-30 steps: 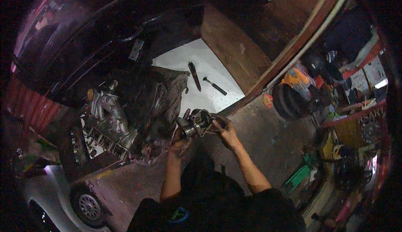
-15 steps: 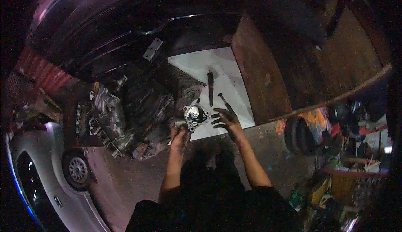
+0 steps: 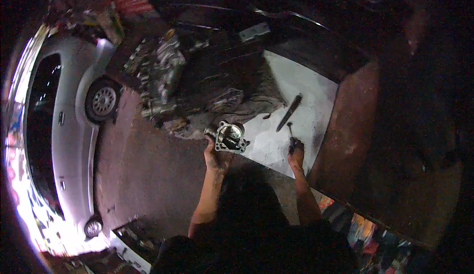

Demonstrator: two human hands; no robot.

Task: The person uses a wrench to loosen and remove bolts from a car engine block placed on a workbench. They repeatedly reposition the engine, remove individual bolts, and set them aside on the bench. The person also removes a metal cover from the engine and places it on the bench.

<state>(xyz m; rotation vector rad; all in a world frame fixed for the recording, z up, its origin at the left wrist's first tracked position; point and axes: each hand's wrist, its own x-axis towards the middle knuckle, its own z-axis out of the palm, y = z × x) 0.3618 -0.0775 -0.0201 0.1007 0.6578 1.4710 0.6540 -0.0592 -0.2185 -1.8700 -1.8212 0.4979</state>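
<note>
My left hand is closed round the side of a cast metal housing, silvery, with a flanged rim, bolt holes and a dark hollow facing up. It is held just off the near edge of a white board. Over the right part of that board, my right hand closes on the dark handle of a slim tool with a small rounded end; its exact kind does not show. A long dark bar lies on the board just beyond the tool.
An engine block and dark crumpled cloth lie beyond my left hand. A brown panel borders the board's right side. On the left a silver car is parked on the floor. Coloured clutter sits at lower right.
My view has turned to the right. My right hand, open before, has come down and closed on the slim tool lying on the board. The left hand still holds the metal housing, now with its hollow showing.
</note>
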